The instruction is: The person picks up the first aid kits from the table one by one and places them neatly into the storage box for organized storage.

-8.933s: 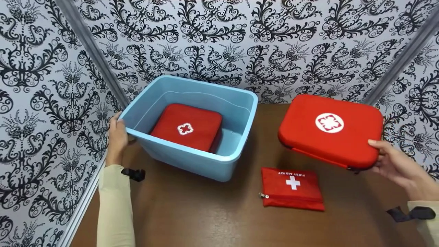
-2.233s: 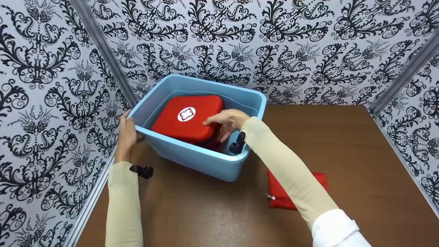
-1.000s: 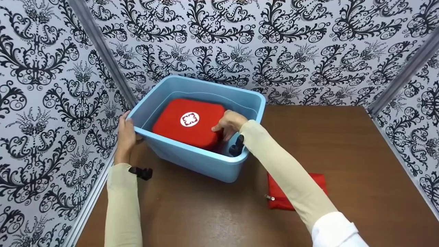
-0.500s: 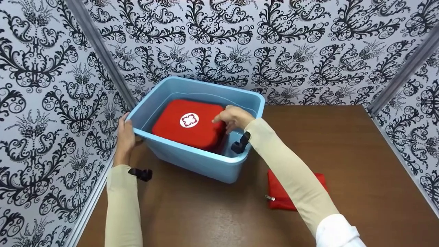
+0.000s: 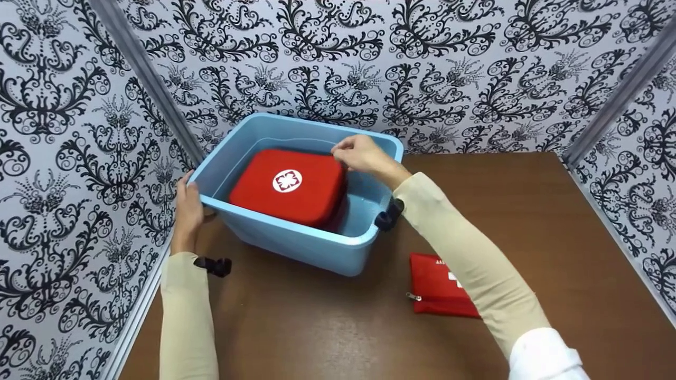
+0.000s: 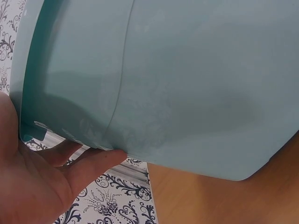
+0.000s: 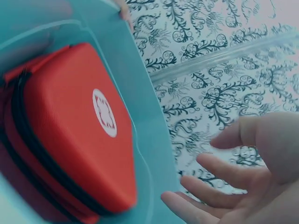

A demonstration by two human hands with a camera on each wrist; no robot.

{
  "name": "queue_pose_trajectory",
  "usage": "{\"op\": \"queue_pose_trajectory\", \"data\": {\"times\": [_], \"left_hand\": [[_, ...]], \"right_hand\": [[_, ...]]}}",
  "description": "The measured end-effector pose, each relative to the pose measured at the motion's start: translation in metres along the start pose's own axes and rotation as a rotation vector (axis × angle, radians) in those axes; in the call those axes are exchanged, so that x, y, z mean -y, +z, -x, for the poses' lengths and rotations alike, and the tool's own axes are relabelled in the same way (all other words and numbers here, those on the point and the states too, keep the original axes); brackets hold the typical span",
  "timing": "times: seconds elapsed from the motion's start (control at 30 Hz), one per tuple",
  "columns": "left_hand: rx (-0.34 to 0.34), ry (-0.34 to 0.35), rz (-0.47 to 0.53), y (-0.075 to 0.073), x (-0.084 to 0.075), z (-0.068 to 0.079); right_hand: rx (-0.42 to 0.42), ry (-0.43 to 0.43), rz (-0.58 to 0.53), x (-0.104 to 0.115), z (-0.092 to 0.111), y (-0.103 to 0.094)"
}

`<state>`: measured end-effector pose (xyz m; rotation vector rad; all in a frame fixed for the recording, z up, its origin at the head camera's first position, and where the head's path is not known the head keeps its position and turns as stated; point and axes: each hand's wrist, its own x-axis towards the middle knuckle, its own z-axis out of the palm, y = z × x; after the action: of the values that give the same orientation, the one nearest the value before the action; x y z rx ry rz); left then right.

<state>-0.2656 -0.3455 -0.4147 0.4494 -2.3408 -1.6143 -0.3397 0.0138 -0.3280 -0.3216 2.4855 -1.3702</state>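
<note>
My left hand (image 5: 188, 211) grips the left rim of the light blue plastic bin (image 5: 296, 244), fingers wrapped at its edge; the left wrist view shows the bin's outer wall (image 6: 187, 93) against the fingers (image 6: 96, 163). Inside the bin lies a red hard-shell first aid case (image 5: 311, 198) with a white round emblem, its top face up. It rests over a darker red case, mostly hidden under it. My right hand (image 5: 364, 157) is above the bin near the case's right back corner; in the right wrist view its fingers (image 7: 222, 170) are loosely spread, holding nothing.
A flat red first aid pouch (image 5: 433, 282) with a zipper lies on the brown table (image 5: 317, 327), partly behind the right forearm. Patterned wall panels (image 5: 449, 79) stand close behind and to the left of the bin.
Earlier, my right hand carried the red case from the right and lowered it into the bin. It has since let go and lifted up, back and right. The left hand stays on the rim.
</note>
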Motion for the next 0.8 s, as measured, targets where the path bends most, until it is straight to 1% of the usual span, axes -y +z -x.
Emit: {"op": "queue_pose_trajectory", "data": {"times": [0.1,0.17,0.23,0.3,0.37,0.47,0.53,0.57,0.63,0.73,0.8], "left_hand": [[-0.001,0.002,0.023,0.001,0.001,-0.001],[0.001,-0.009,0.042,0.001,0.002,-0.002],[0.002,-0.016,0.058,0.001,0.002,-0.003],[0.002,-0.032,0.056,0.002,0.001,-0.003],[0.004,-0.054,0.073,0.002,-0.004,0.0],[0.001,-0.068,0.074,0.002,-0.006,0.002],[0.004,-0.066,0.079,0.002,-0.006,0.002],[0.002,-0.057,0.072,0.002,-0.003,0.0],[0.001,-0.048,0.063,0.002,0.0,-0.002],[0.004,-0.039,0.051,0.002,0.0,-0.002],[0.004,-0.039,0.042,0.002,0.0,-0.001]], "right_hand": [[-0.044,-0.08,0.131,-0.003,0.008,-0.008],[-0.071,-0.119,0.203,-0.006,0.015,-0.013],[-0.086,-0.155,0.242,-0.011,0.022,-0.016],[-0.105,-0.218,0.283,-0.018,0.029,-0.019],[-0.138,-0.314,0.31,-0.028,0.034,-0.019],[-0.214,-0.511,0.349,-0.044,0.042,-0.018],[-0.263,-0.625,0.376,-0.054,0.047,-0.019],[-0.277,-0.665,0.394,-0.059,0.05,-0.019],[-0.299,-0.726,0.432,-0.067,0.056,-0.022],[-0.322,-0.771,0.481,-0.076,0.064,-0.027],[-0.335,-0.8,0.487,-0.082,0.07,-0.031]]}}
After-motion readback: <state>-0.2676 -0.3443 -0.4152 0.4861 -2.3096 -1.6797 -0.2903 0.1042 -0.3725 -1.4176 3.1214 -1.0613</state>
